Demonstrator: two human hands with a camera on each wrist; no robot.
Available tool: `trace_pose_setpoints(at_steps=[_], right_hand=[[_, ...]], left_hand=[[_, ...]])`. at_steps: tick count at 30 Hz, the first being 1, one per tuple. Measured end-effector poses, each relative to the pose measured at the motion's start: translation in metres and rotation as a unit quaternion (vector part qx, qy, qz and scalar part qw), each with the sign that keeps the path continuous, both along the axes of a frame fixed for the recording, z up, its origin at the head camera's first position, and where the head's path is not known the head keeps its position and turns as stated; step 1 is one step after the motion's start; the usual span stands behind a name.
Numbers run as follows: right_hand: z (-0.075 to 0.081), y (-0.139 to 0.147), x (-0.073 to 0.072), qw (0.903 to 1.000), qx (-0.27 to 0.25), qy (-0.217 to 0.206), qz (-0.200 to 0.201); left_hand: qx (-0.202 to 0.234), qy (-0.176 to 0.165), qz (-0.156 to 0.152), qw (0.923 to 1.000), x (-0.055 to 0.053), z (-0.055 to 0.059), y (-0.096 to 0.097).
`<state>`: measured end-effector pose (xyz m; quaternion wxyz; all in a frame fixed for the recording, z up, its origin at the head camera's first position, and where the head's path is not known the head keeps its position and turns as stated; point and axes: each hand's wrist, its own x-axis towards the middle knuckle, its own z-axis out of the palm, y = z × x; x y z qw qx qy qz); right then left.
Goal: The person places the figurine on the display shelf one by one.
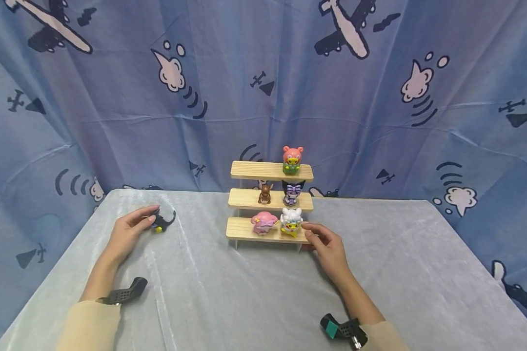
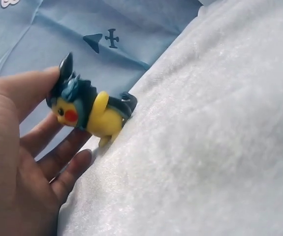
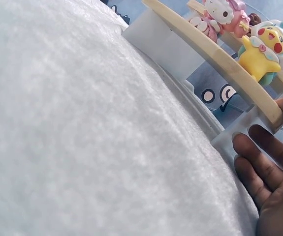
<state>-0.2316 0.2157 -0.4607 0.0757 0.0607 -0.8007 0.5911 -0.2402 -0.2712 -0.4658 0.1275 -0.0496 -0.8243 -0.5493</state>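
Note:
My left hand (image 1: 129, 233) is at the left part of the table, pinching a small yellow figurine (image 2: 107, 120) with a dark blue-green hood and a curled dark tail. Thumb and fingers hold it by the hood, its feet close over the cloth in the left wrist view. In the middle stands a three-tier wooden display stand (image 1: 250, 170) on clear supports. My right hand (image 1: 329, 248) grips the right end of its lowest board, with several fingers beneath by the clear support. Beside that hand on the board is a white-hooded yellow figurine (image 1: 292, 222).
A pink figurine (image 1: 264, 223) shares the lowest board. On the middle tier are a brown figurine (image 1: 265, 193) and a black-and-purple one (image 1: 292, 193); a pink-hooded figurine (image 1: 292, 160) tops the stand. A blue printed curtain (image 1: 228, 73) hangs behind the cloth-covered table (image 1: 228, 302).

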Motion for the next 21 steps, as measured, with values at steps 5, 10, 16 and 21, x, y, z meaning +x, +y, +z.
trace_pose_setpoints(at_steps=[5, 10, 16, 21], right_hand=[[0.0, 0.0, 0.0, 1.0, -0.001, 0.001, 0.0], [-0.001, 0.0, 0.0, 1.0, -0.004, 0.003, 0.002], [-0.001, 0.001, 0.0, 1.0, -0.005, 0.003, 0.002], [-0.001, 0.001, 0.0, 1.0, -0.001, 0.0, 0.002]], left_hand=[[-0.017, 0.014, 0.005, 0.9997, -0.002, -0.002, 0.002], [-0.018, 0.007, 0.014, 0.9997, -0.005, -0.002, 0.007], [-0.042, 0.008, 0.022, 0.9988, -0.006, 0.0, 0.013], [-0.051, -0.002, 0.001, 0.9987, -0.004, 0.002, 0.014]])
